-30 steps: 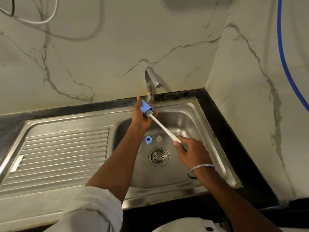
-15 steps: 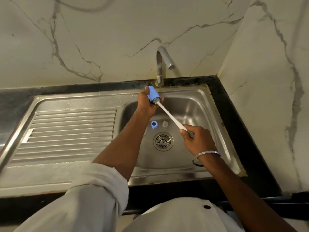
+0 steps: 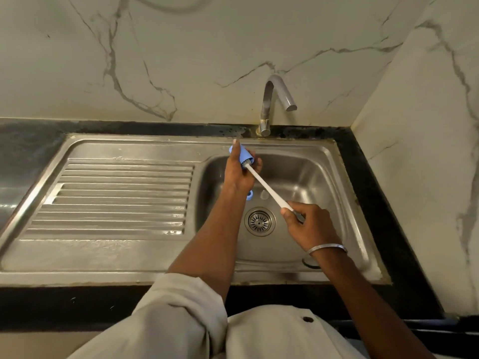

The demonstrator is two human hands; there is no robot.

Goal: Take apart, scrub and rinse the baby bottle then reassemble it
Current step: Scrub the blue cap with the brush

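- The person's left hand [image 3: 237, 174] is raised over the back left corner of the sink basin [image 3: 317, 177], its fingers and thumb curled round a small blue bottle piece [image 3: 243, 154].
- The blue piece is held in the air, clear of the basin floor. It is tilted, with its open mouth facing down and to the right. Whether it is the bottle body or a cap cannot be told.
- A brush [image 3: 267, 189] with a long white handle runs slantwise from the mouth of the blue piece down to the right hand [image 3: 311, 226].
- The grey bristles [image 3: 246, 163] sit at the mouth of the blue piece, partly inside it.
- The right hand grasps the lower end of the handle, fingers wrapped round it and thumb lying along the top. A metal bangle [image 3: 326, 248] circles that wrist.
- On the basin floor, just behind the drain [image 3: 259, 221], lie a blue ring [image 3: 249, 196], partly hidden by the left wrist, and a small clear teat [image 3: 263, 194]. The two are close together but apart.
- The tap [image 3: 269, 99] stands behind the basin, and no water shows at its spout.
- A ridged draining board [image 3: 124, 195] lies to the left of the basin.
- A black countertop [image 3: 368, 182] frames the sink below white veined walls.
- A pale rolled sleeve [image 3: 181, 307] covers the left upper arm.
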